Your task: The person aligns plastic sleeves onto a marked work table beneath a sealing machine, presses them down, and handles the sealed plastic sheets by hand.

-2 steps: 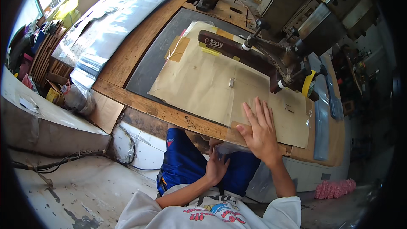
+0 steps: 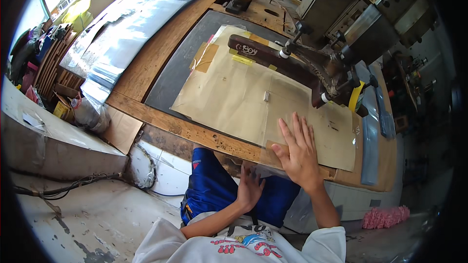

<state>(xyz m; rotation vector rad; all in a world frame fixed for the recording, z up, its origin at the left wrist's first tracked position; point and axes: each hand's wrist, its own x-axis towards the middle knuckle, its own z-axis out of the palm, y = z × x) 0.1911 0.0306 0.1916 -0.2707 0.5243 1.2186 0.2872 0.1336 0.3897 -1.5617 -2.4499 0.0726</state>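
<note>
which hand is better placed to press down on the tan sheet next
Likely the right hand: it is spread open over the tan sheet, while the left hand is nearer the body, by the blue shorts.

Two grips, one left hand (image 2: 250, 188) and one right hand (image 2: 301, 158), showed in the lower middle. One bench (image 2: 170, 122) carried one large tan sheet (image 2: 219, 97) at the centre, with one small silvery piece (image 2: 266, 96). The upper middle had one dark bar (image 2: 268, 58) and two white tips (image 2: 284, 54). One pink bundle (image 2: 385, 216) lay lower right; one yellow bag (image 2: 79, 13) sat upper left.
</note>
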